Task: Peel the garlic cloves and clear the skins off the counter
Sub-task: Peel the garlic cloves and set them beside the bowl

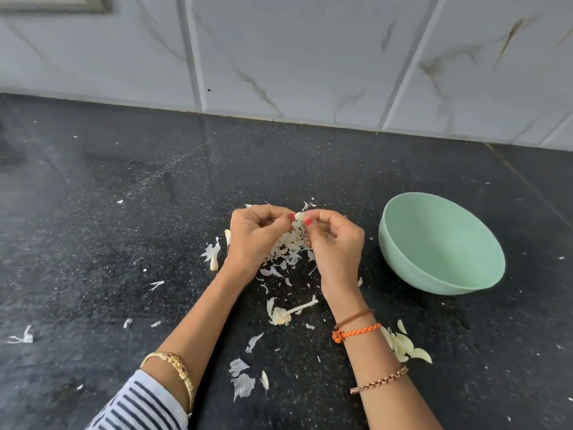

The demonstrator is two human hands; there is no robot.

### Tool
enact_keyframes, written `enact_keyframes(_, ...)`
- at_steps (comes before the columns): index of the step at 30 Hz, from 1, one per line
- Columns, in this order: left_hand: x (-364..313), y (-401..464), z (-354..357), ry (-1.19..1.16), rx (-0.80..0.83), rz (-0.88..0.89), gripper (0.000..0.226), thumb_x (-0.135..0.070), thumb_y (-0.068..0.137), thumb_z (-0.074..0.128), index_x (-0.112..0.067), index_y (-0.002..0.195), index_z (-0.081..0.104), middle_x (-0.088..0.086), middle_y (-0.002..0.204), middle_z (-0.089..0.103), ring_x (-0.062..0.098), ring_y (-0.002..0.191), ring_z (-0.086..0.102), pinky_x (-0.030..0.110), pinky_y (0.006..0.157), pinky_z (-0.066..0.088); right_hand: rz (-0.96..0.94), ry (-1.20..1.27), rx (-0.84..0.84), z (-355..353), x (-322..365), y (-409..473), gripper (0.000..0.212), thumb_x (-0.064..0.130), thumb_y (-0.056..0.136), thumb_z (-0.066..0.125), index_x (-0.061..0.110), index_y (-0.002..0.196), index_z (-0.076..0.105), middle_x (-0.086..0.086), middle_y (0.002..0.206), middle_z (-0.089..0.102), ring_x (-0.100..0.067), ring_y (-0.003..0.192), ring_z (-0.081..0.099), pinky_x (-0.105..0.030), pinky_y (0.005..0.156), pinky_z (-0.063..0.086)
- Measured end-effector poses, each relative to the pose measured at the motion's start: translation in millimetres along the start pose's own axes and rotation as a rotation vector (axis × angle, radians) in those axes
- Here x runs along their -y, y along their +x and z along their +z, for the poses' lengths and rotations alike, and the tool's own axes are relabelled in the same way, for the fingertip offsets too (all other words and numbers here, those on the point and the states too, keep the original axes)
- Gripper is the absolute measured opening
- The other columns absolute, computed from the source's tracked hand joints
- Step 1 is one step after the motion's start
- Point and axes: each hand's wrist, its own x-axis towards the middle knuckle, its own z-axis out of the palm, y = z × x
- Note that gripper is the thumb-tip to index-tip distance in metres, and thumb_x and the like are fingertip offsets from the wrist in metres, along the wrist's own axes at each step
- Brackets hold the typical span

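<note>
Over the middle of the black counter [124,243], my left hand [255,235] and my right hand [335,240] both pinch one small pale garlic clove [299,216] between their fingertips. A heap of papery garlic skins [286,248] lies under and between the hands. More skin flakes [243,380] are scattered toward me. The bare garlic stem and root [286,313] lies between my forearms. A small pile of peeled cloves [404,346] rests right of my right forearm.
A mint-green bowl [440,243] stands right of my hands; its inside shows nothing. A marble-tiled wall [310,57] backs the counter. Stray skin bits [21,336] lie at the far left.
</note>
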Motion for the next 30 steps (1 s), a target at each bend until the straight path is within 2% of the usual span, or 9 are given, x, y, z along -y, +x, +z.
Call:
enact_keyframes(3, 0.4, 0.2, 0.2, -0.013, -0.012, -0.026, 0.021, -0.016, 0.068, 0.063, -0.032, 0.059, 0.072, -0.010, 0.059, 0.067, 0.011, 0.059, 0.054, 0.022, 0.058, 0.046, 0.004, 0.022, 0.028, -0.8, 4.0, -0.5, 0.019, -0.001, 0.084, 0.064, 0.017, 0.078, 0.068, 0.003, 0.071, 0.067, -0.002, 0.061, 0.061, -0.020, 0.059, 0.052)
enact_keyframes(9, 0.8, 0.6, 0.4, -0.046, -0.026, -0.048, 0.022, -0.004, 0.076, 0.066, -0.018, 0.060, 0.068, -0.005, 0.059, 0.063, 0.018, 0.064, 0.050, 0.019, 0.059, 0.045, 0.241, 0.258, 0.182, -5.9, 15.8, 1.8, 0.021, -0.003, 0.086, 0.058, 0.013, 0.078, 0.068, 0.008, 0.059, 0.065, 0.001, 0.056, 0.057, -0.013, 0.054, 0.047)
enact_keyframes(14, -2.5, -0.5, 1.0, -0.004, -0.016, -0.048, 0.021, -0.014, 0.076, 0.057, -0.013, 0.055, 0.056, -0.006, 0.055, 0.052, 0.003, 0.056, 0.043, 0.012, 0.055, 0.039, 0.392, 0.507, 0.226, -2.0, 17.9, 1.0, 0.020, -0.004, 0.089, 0.052, 0.007, 0.082, 0.066, 0.005, 0.055, 0.059, -0.003, 0.053, 0.052, -0.014, 0.051, 0.045)
enact_keyframes(17, -2.9, 3.9, -3.8, -0.020, -0.126, -0.105, 0.021, -0.014, 0.076, 0.053, -0.012, 0.055, 0.055, -0.006, 0.054, 0.049, 0.002, 0.053, 0.041, 0.012, 0.052, 0.036, 0.437, 0.698, 0.262, -7.3, 21.5, 4.3, 0.023, -0.005, 0.090, 0.046, 0.009, 0.093, 0.064, 0.002, 0.059, 0.055, -0.005, 0.053, 0.049, -0.014, 0.050, 0.044)
enact_keyframes(19, -1.5, 7.1, -9.3, -0.037, -0.192, -0.069, 0.025, -0.020, 0.071, 0.049, -0.006, 0.050, 0.049, 0.002, 0.052, 0.046, 0.007, 0.053, 0.038, 0.016, 0.053, 0.033, 0.383, 0.596, 0.252, -9.8, 22.2, 5.5, 0.026, -0.005, 0.091, 0.046, 0.012, 0.093, 0.065, 0.004, 0.059, 0.055, -0.004, 0.055, 0.049, -0.014, 0.053, 0.045)
enact_keyframes(22, 1.8, 4.1, -7.9, 0.028, -0.128, 0.060, 0.050, -0.028, 0.079, 0.052, 0.007, 0.046, 0.042, 0.019, 0.048, 0.038, 0.018, 0.049, 0.030, 0.016, 0.054, 0.033, 0.342, 0.395, 0.184, -4.9, 19.3, 1.5, 0.021, 0.001, 0.092, 0.051, 0.013, 0.086, 0.068, 0.005, 0.062, 0.058, -0.005, 0.062, 0.052, -0.016, 0.060, 0.048)
enact_keyframes(24, 6.1, 2.7, -4.5, 0.047, -0.031, 0.091, 0.044, -0.036, 0.079, 0.062, -0.003, 0.051, 0.057, 0.010, 0.048, 0.050, 0.016, 0.049, 0.038, 0.020, 0.055, 0.038, 0.331, 0.336, 0.164, -2.1, 17.6, -0.8, 0.017, 0.005, 0.091, 0.055, 0.014, 0.086, 0.069, 0.003, 0.069, 0.062, -0.004, 0.067, 0.056, -0.017, 0.064, 0.050)
enact_keyframes(27, 7.3, 2.3, -1.3, 0.054, 0.065, 0.113, 0.008, -0.034, 0.075, 0.069, -0.028, 0.070, 0.068, -0.010, 0.066, 0.065, 0.013, 0.064, 0.057, 0.032, 0.058, 0.046, 0.315, 0.330, 0.149, -2.6, 17.2, -1.3, 0.011, 0.006, 0.089, 0.058, 0.011, 0.090, 0.069, 0.003, 0.074, 0.067, -0.004, 0.070, 0.062, -0.018, 0.066, 0.052)
enact_keyframes(30, 8.8, 2.0, -1.3, 0.061, 0.034, 0.138, 0.009, -0.013, 0.082, 0.069, -0.021, 0.077, 0.066, -0.015, 0.069, 0.066, 0.002, 0.068, 0.059, 0.019, 0.063, 0.047, 0.273, 0.291, 0.148, -3.6, 16.8, -1.9, 0.013, 0.003, 0.086, 0.061, 0.014, 0.087, 0.068, -0.002, 0.079, 0.069, -0.008, 0.074, 0.064, -0.018, 0.066, 0.053)
